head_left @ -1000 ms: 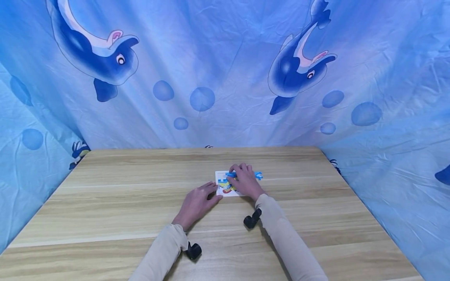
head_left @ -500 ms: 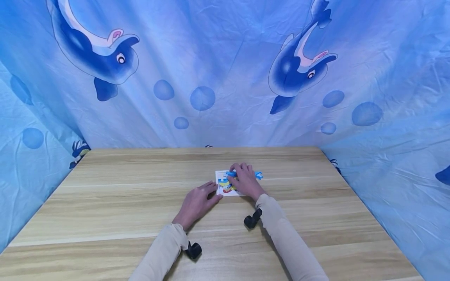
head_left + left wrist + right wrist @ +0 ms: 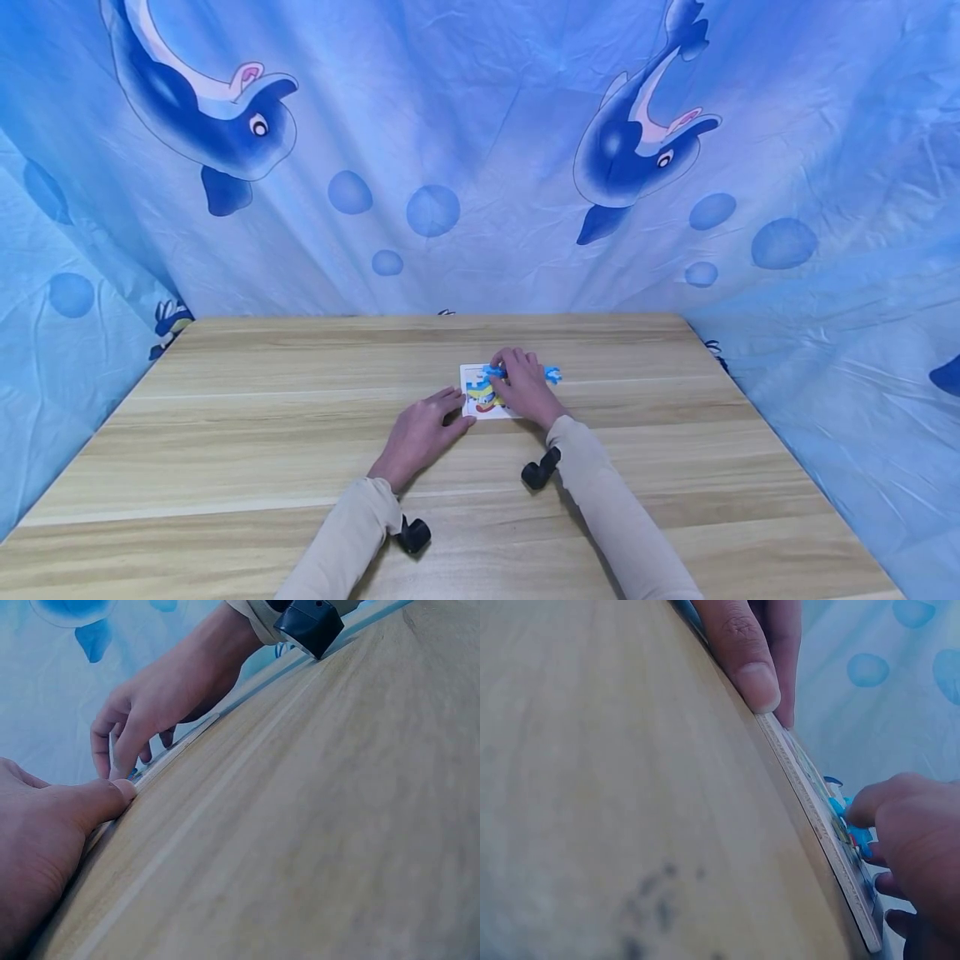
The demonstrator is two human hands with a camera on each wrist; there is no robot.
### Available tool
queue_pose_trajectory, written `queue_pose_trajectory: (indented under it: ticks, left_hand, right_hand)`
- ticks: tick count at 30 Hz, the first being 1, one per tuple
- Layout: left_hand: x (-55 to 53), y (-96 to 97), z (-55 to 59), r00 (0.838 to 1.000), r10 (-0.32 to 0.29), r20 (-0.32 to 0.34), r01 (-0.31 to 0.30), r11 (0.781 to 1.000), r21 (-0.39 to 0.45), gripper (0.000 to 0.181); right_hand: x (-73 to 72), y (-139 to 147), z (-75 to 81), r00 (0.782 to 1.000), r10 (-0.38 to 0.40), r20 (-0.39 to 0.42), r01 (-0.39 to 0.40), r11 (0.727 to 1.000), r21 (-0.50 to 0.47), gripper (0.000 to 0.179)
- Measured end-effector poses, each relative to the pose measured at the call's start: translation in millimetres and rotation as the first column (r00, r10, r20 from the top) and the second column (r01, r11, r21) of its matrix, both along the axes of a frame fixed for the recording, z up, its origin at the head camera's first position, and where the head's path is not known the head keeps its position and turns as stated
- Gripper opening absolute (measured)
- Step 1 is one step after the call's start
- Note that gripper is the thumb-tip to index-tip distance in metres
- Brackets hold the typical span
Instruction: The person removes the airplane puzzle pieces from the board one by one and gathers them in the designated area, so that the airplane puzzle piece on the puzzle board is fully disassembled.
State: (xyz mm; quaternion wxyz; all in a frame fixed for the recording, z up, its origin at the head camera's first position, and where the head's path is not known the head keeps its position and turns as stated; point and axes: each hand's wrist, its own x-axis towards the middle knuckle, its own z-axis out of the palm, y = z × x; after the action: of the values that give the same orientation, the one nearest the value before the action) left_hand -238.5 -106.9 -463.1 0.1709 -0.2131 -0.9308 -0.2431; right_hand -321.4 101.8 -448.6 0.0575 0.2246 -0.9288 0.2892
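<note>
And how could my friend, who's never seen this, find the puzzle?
Find the wooden table in front of the blue curtain. Midway across, toward the curtain, the left hand touches and the right hand partly covers a small, flat puzzle. Unlike the blue piece just past the right hand, it has a white border and some yellow and red.

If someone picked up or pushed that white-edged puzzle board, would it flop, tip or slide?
The puzzle board would probably stay stiff: its exposed edge looks straight and solid. Lying flat on the wooden table, it seems likelier to slide than tip. The left hand, touching its edge, might limit that sliding.
</note>
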Motion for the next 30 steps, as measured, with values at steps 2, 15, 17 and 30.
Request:
queue_pose_trajectory:
  ticks: [2, 15, 17, 30]
  left_hand:
    - [0.0, 0.1, 0.0, 1.000, 0.000, 0.002, 0.000, 1.000, 0.002, 0.045]
    - [0.5, 0.6, 0.7, 1.000, 0.009, 0.011, -0.009, 1.000, -0.003, 0.045]
    - [0.1, 0.6, 0.3, 1.000, 0.012, 0.010, -0.012, 1.000, -0.004, 0.045]
    - [-0.7, 0.5, -0.7, 1.000, 0.013, 0.008, -0.013, 1.000, 0.007, 0.045]
  right_hand:
    - [0.9, -0.2, 0.8, 1.000, -0.004, -0.002, 0.004, 1.000, -0.018, 0.025]
    - [3.8, 1.0, 1.2, 1.000, -0.003, -0.019, 0.002, 0.999, -0.036, 0.026]
    - [3.8, 1.1, 1.6, 1.000, -0.002, -0.020, 0.001, 1.000, -0.022, 0.027]
    - [3.4, 1.0, 2.9, 0.998, 0.017, -0.055, -0.015, 0.999, 0.035, 0.029]
